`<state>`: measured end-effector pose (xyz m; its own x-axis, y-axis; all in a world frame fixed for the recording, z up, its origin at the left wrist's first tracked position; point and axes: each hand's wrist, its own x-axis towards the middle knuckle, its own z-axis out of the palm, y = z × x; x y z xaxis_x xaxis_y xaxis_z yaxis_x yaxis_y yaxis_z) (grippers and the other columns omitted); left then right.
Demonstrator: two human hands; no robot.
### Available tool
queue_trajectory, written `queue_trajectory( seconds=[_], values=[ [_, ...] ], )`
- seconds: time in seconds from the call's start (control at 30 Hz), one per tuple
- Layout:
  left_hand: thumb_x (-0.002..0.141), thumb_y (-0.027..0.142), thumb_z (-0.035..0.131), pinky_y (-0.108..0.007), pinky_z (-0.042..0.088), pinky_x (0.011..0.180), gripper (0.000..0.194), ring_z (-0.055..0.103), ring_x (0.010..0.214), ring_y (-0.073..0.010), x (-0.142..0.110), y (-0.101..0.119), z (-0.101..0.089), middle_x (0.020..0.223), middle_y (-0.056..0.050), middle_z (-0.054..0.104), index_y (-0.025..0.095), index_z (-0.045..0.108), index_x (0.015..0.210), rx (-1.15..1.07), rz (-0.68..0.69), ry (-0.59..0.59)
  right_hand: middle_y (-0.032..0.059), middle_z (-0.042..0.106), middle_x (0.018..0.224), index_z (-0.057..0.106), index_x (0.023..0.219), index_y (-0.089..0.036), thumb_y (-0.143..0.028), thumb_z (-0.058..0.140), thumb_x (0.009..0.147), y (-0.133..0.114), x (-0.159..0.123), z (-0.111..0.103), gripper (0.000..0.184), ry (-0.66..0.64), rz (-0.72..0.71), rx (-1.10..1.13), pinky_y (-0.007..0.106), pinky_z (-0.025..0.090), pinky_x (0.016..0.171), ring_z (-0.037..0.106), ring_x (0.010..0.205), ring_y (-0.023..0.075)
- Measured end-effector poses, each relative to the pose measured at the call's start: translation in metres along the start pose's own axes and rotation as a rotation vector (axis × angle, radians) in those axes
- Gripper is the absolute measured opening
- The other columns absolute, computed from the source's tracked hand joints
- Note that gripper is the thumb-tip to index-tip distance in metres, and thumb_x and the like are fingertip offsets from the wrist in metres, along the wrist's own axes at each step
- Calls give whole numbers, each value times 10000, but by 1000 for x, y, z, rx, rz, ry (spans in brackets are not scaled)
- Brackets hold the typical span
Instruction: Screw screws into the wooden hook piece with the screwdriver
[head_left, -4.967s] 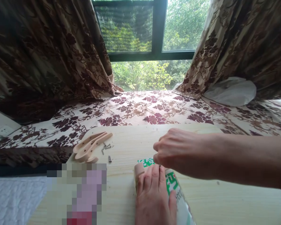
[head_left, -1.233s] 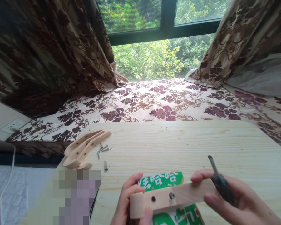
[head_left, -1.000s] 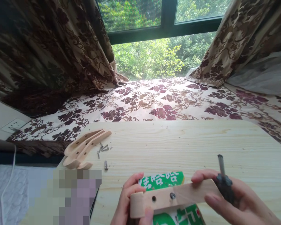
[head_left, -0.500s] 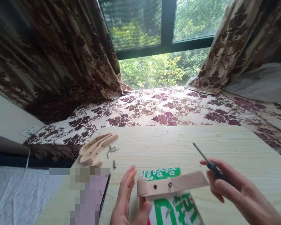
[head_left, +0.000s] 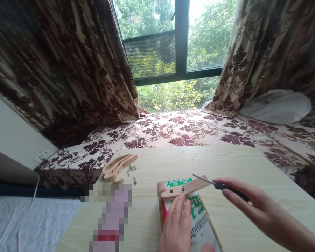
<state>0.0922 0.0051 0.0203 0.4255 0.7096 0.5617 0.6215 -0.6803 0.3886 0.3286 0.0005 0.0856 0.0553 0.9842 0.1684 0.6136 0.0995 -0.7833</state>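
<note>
Here's the left hand (head_left: 176, 224), laid loose and flat on the printed box (head_left: 198, 225), its fingertips right by the near edge of a pale wooden piece (head_left: 177, 190); that piece lies across the far end of the box, curled end to the left, straight end jutting past the box's right side; two dark holes show in it, and the right one seems to have a screw in it, though it's too small to be sure; over on the right, the right hand (head_left: 252, 197) grips a screwdriver (head_left: 219, 185) by its black handle, the shaft crossing in view over the wood's straight end, tip pointing left; whether it touches, I can't tell; further left on the bench (head_left: 246, 168), more wooden pieces (head_left: 122, 164) lie bunched together, loose screws (head_left: 132, 169) scattered just beside them; beyond the bench, floral cloth (head_left: 186, 129) runs up to the window (head_left: 182, 52).
</note>
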Motion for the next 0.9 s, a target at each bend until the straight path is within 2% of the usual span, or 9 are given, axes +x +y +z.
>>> queue_trajectory(
  seconds=[0.1,0.17,0.3,0.43,0.6,0.73,0.9],
  values=[
    [903,504,461,-405,427,1052,636,374,1354,-282,8,3,14,1469,-91,405,142,379,1420,173,-70,10,117,707,1116,697,1105,-183,-460,497,906,-9,2,3,396,-15,-32,-6,262,504,908,642,1068,230],
    [919,540,402,-416,425,1053,634,374,1353,-279,12,3,18,1473,-80,402,141,397,1412,254,-88,21,118,694,1142,673,1119,-179,-449,477,922,-12,4,2,387,-55,-30,-23,266,493,913,634,1070,217],
    [922,516,404,-435,402,1065,609,371,1352,-269,19,-1,14,1461,-87,420,115,436,1379,386,3,8,67,713,1027,630,1113,-213,-437,459,935,-18,10,-3,333,-124,-3,-80,272,505,776,655,902,192],
    [896,503,461,-459,422,1030,621,423,1315,-278,25,-7,8,1420,-113,470,103,437,1371,508,146,-59,15,692,829,606,1080,-233,-408,456,936,-29,20,-7,272,-167,-12,-165,272,451,628,600,685,164],
    [897,507,456,-463,430,1028,630,426,1312,-302,28,-8,4,1419,-136,466,93,433,1372,504,146,-104,8,681,810,597,1061,-236,-388,452,936,-37,30,-6,244,-182,-54,-196,272,426,638,570,665,157],
    [914,517,434,-442,440,1033,608,427,1317,-284,32,-9,-3,1431,-112,458,135,421,1388,414,103,-189,1,672,781,604,1047,-238,-385,453,937,-36,32,-2,237,-201,-50,-179,260,415,611,562,641,149],
    [920,532,413,-497,405,1062,601,399,1336,-300,39,-11,-9,1444,-124,435,152,426,1387,336,76,-287,26,693,837,624,1045,-218,-405,470,928,-33,33,0,270,-153,-32,-119,261,442,640,599,697,159]
  ],
)
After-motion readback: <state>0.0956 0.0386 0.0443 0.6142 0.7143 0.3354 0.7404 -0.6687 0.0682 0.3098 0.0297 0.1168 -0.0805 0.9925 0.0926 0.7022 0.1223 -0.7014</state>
